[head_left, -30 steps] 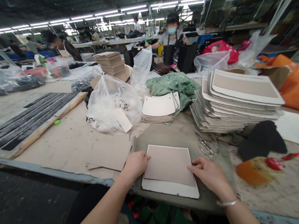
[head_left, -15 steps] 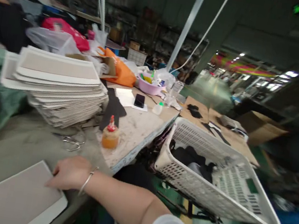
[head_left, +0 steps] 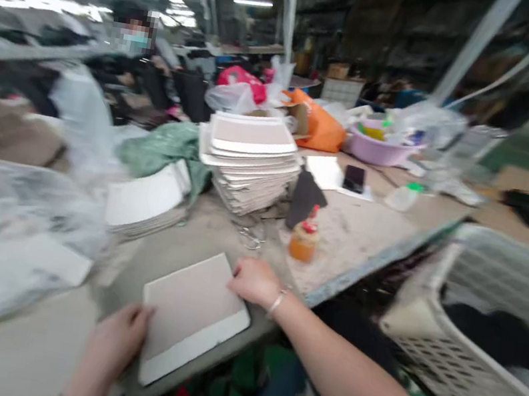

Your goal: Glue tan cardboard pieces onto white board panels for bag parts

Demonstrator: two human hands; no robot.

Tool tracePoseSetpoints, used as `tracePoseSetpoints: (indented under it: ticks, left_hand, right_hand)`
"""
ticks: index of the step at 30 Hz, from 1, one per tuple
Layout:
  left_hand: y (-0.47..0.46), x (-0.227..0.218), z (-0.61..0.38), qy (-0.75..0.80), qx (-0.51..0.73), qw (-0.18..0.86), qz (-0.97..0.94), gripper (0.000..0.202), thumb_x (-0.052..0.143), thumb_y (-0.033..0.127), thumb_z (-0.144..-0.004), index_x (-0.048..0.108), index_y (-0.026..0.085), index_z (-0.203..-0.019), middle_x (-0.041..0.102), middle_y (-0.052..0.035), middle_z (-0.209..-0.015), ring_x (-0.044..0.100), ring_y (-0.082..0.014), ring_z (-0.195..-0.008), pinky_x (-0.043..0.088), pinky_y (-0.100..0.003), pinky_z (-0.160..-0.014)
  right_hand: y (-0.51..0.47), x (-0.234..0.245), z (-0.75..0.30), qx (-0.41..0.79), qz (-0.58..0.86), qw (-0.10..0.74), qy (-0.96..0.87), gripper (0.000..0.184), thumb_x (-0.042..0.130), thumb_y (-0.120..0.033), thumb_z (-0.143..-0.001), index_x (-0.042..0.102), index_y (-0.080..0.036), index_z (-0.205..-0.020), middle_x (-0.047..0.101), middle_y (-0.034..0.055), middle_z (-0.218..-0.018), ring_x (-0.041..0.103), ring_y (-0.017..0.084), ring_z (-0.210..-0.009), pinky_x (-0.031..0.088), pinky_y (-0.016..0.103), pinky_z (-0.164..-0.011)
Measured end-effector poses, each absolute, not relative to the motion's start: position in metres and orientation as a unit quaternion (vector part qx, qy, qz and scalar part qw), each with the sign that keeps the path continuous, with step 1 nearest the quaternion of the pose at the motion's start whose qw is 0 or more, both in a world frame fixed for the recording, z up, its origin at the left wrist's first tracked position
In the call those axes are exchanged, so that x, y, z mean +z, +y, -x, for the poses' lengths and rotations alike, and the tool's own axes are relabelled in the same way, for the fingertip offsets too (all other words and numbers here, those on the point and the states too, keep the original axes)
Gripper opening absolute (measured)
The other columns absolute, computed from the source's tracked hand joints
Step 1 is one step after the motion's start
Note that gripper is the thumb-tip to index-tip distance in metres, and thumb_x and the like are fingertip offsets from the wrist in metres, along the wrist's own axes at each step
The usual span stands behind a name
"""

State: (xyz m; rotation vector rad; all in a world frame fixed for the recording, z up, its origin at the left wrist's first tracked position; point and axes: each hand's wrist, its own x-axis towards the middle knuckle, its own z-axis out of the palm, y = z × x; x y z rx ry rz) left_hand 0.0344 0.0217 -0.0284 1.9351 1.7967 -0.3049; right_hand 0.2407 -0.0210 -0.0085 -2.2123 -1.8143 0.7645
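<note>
A flat beige panel with white borders [head_left: 192, 311] lies on the worktable near its front edge. My right hand [head_left: 256, 282], with a bracelet at the wrist, is closed at the panel's right edge, its fingertips on the surface. On the opposite side my left hand [head_left: 119, 339], somewhat blurred, has its fingers curled at the left edge, thumb against the panel. Behind stands a tall stack of similar panels [head_left: 253, 162], and a smaller pile of white pieces [head_left: 146, 200] is to its left. Scissors [head_left: 252, 240] and an orange glue bottle with a red nozzle [head_left: 305, 240] lie beyond my right hand.
A white plastic basket [head_left: 462, 353] holding dark pieces stands right of the table. A purple basin [head_left: 379, 148], a phone [head_left: 353, 178] and an orange bag [head_left: 320, 125] are further back. Clear plastic sheeting [head_left: 7, 249] covers the left side. A masked person [head_left: 135, 48] is in the background.
The view has swung left, bringing my left hand into sight at the panel's left edge. My right hand stays at the panel's right edge.
</note>
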Motion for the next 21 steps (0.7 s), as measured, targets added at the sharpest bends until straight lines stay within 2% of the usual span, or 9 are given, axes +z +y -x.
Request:
tracePoseSetpoints:
  ticks: [3, 5, 11, 21]
  left_hand:
    - [0.017, -0.017, 0.018, 0.674, -0.07, 0.165, -0.717, 0.038, 0.034, 0.038, -0.09, 0.064, 0.018, -0.08, 0.067, -0.0067, -0.08, 0.061, -0.0197, -0.076, 0.045, -0.027, -0.069]
    - [0.016, -0.02, 0.024, 0.67, -0.052, 0.136, -0.728, 0.034, 0.037, 0.037, -0.089, 0.061, 0.019, -0.074, 0.068, -0.0073, -0.077, 0.062, -0.0203, -0.074, 0.041, -0.026, -0.063]
    - [0.016, -0.029, 0.016, 0.668, -0.038, 0.129, -0.732, 0.033, 0.037, 0.038, -0.089, 0.06, 0.019, -0.074, 0.069, -0.0085, -0.079, 0.062, -0.0209, -0.077, 0.036, -0.028, -0.062]
    - [0.016, -0.031, 0.021, 0.664, -0.036, 0.127, -0.736, 0.032, 0.038, 0.038, -0.088, 0.061, 0.019, -0.077, 0.069, -0.0085, -0.083, 0.063, -0.022, -0.079, 0.039, -0.029, -0.064]
  right_hand:
    - [-0.014, -0.027, -0.243, 0.257, 0.727, 0.135, -0.622, 0.019, 0.055, -0.026, -0.069, 0.067, -0.019, -0.083, 0.069, 0.0049, -0.079, 0.062, 0.018, -0.072, 0.039, 0.024, -0.056]
    - [-0.012, -0.034, -0.243, 0.256, 0.724, 0.151, -0.622, 0.017, 0.055, -0.027, -0.069, 0.066, -0.018, -0.08, 0.068, 0.0042, -0.076, 0.061, 0.017, -0.069, 0.037, 0.024, -0.055]
    - [-0.017, -0.034, -0.244, 0.269, 0.731, 0.165, -0.605, 0.014, 0.058, -0.029, -0.067, 0.064, -0.02, -0.075, 0.066, 0.0009, -0.07, 0.058, 0.015, -0.065, 0.033, 0.023, -0.053]
    - [-0.014, -0.031, -0.243, 0.277, 0.735, 0.144, -0.602, 0.014, 0.059, -0.031, -0.069, 0.063, -0.02, -0.077, 0.067, -0.0008, -0.071, 0.058, 0.015, -0.067, 0.035, 0.024, -0.056]
